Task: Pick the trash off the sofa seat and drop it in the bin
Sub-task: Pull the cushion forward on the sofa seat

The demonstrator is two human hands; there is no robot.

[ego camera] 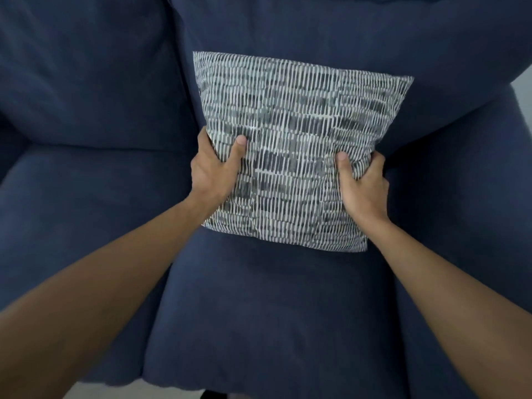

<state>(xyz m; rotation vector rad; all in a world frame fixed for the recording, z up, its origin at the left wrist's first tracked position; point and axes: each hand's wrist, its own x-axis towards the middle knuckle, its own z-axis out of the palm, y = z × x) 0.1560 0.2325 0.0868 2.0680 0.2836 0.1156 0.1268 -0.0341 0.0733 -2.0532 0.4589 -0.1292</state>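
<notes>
A grey and white patterned cushion stands against the back of the dark blue sofa, its lower edge on the right seat. My left hand grips the cushion's left edge, thumb on the front. On the cushion's right edge my right hand holds the same way. No trash and no bin show in this view.
The sofa's left seat cushion and left back cushion lie beside the one in front of me. The right armrest rises at the right. A strip of pale floor shows below the sofa's front edge.
</notes>
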